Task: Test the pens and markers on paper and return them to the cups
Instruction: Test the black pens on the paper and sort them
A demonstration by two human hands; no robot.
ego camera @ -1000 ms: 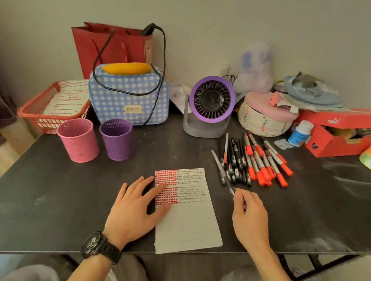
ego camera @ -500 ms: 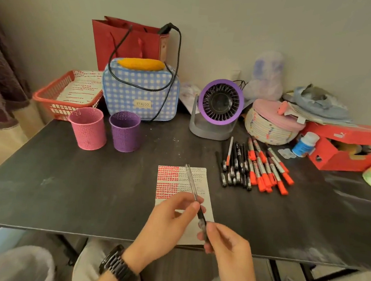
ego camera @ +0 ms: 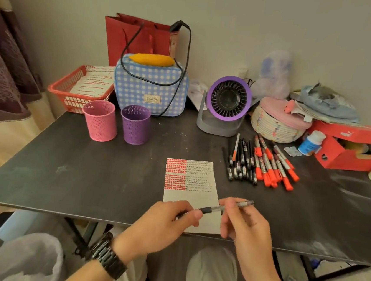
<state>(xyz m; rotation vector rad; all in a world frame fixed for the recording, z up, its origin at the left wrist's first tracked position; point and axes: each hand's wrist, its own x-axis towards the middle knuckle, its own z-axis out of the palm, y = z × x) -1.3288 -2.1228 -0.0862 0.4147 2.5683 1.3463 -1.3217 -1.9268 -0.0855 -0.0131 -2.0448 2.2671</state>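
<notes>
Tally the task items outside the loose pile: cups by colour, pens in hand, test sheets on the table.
pink cup: 1
purple cup: 1
pen, pinched by left hand and right hand: 1
test sheet: 1
Total: 4

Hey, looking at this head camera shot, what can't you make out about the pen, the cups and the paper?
The pen, left end: head view, hidden inside the left hand; capped or not is unclear.
The pink cup and purple cup, contents: head view, their own walls hide the insides.
The paper, marks: head view, too small to read.
</notes>
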